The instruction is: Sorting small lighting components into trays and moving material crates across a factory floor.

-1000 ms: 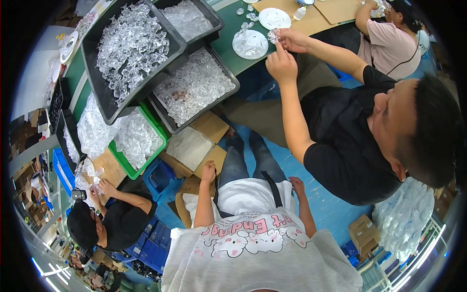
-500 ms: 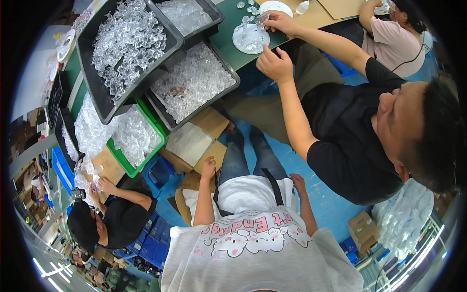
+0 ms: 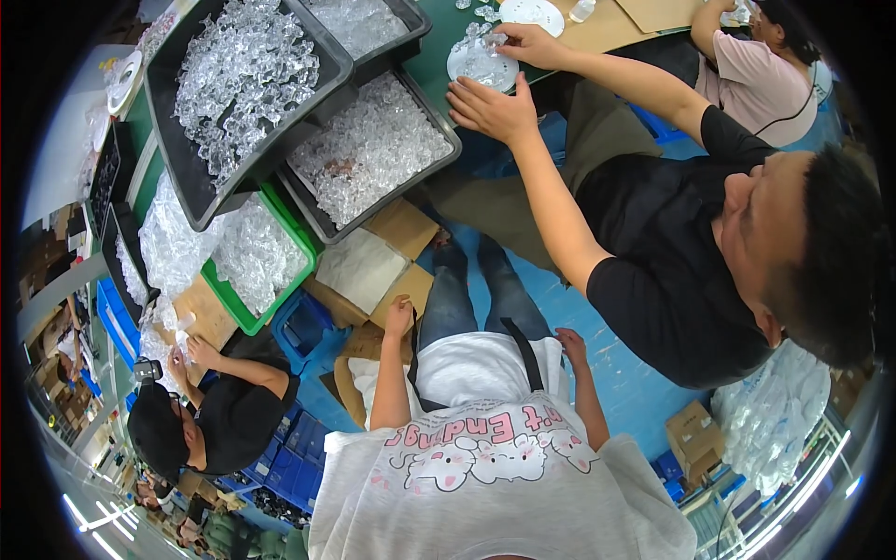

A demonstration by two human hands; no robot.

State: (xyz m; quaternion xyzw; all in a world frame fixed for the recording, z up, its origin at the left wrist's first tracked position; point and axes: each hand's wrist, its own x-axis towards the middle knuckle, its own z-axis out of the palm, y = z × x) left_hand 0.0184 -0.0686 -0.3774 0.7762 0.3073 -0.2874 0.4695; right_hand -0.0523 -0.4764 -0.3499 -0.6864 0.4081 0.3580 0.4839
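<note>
Both of my arms hang at my sides, over a grey printed shirt. My left hand (image 3: 399, 316) is beside my thigh, next to a dark strap (image 3: 413, 347), its fingers loosely bent and nothing visible in them. My right hand (image 3: 571, 346) hangs by the other hip, small in view, with loose fingers and no object showing. A white garment (image 3: 481, 366) with dark straps lies across my waist. Nearest to my left hand is an open cardboard box (image 3: 359, 271) with a white sheet in it.
Black bins (image 3: 341, 75) of clear plastic pieces stand on a green table (image 3: 431, 67), above a green crate (image 3: 308, 266). At right, a co-worker in black (image 3: 672, 252) handles clear pieces over a white plate (image 3: 467, 77). Another co-worker (image 3: 233, 411) sits at left.
The co-worker's nearer hand at right has moved left and opened flat beside the plate; the other hand has shifted slightly. My own hands have barely moved.
</note>
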